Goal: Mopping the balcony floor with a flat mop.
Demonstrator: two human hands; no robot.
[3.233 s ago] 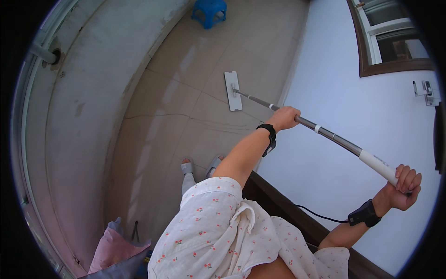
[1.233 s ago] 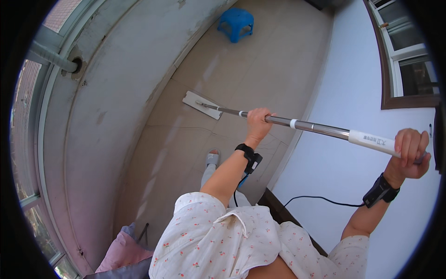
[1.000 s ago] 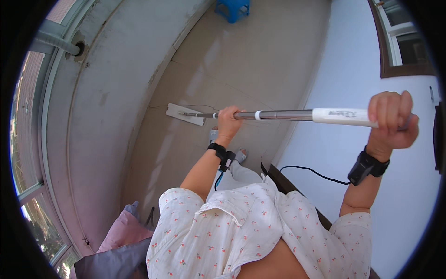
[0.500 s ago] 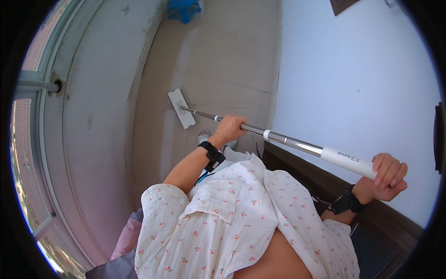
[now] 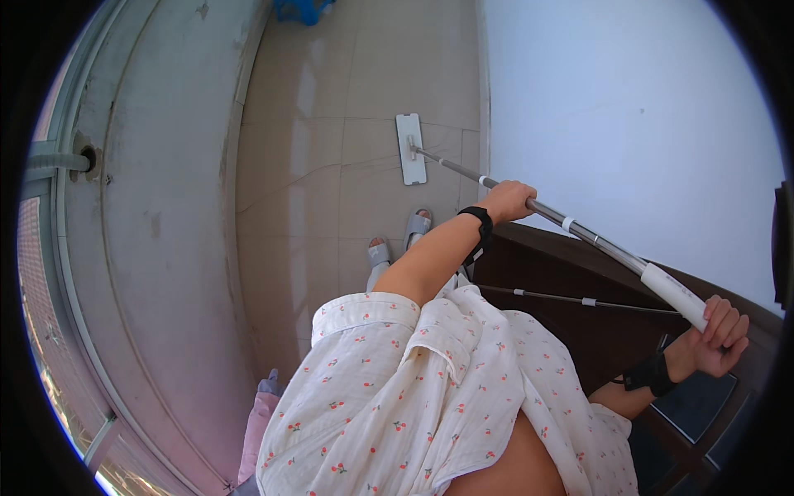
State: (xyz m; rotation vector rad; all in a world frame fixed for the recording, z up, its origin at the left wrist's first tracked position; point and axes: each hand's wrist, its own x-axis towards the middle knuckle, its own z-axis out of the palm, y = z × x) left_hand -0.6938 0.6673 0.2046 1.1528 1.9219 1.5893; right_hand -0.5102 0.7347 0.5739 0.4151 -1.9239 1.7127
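A flat mop with a telescopic metal pole (image 5: 591, 238) slants across the view. Its white rectangular head (image 5: 411, 150) lies flat on the tiled floor ahead of my feet, toward the right wall. My left hand (image 5: 509, 202) is wrapped around the middle of the pole. At the upper end, my right hand (image 5: 724, 335) closes round the tip of the white handle (image 5: 674, 296). Black bands circle both wrists.
A white wall (image 5: 612, 99) rises on the right, a worn grey-pink wall (image 5: 165, 207) with a window on the left. A blue stool (image 5: 304, 10) stands at the far end. Dark brown furniture (image 5: 529, 264) is at my right, with another thin pole (image 5: 562, 298) in front of it.
The mop head has slid right and slightly away across the floor. Both hands have shifted right with the pole, still gripping it. The view has moved, and both sandalled feet now show.
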